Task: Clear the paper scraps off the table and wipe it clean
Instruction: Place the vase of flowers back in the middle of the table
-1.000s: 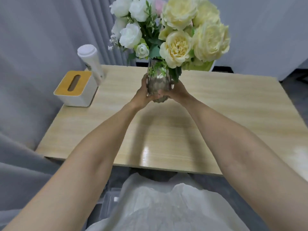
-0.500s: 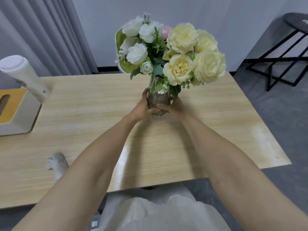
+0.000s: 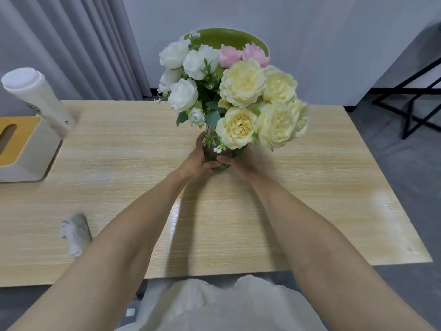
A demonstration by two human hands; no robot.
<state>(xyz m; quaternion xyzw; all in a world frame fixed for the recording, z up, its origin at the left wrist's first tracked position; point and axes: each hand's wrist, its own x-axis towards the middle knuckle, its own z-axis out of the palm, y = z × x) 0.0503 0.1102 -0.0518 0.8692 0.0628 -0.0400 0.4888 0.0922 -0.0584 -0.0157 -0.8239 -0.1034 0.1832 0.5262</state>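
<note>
One vase (image 3: pixel 212 156) gripped by left hand (image 3: pixel 194 161) and right hand (image 3: pixel 239 161), one crumpled wipe (image 3: pixel 76 232) aside

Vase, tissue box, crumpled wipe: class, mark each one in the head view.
vase (image 3: pixel 213 154), head view, bare glass body.
tissue box (image 3: pixel 31 158), head view, white side wall.
crumpled wipe (image 3: pixel 76 231), head view, its middle.

Soft, even indoor light, fairly bright. The pale wood-grain tabletop (image 3: pixel 119 163) shows glare patches at centre and right, with soft shadows at centre frame. Frame edges bend; detail is slightly blurred.
</note>
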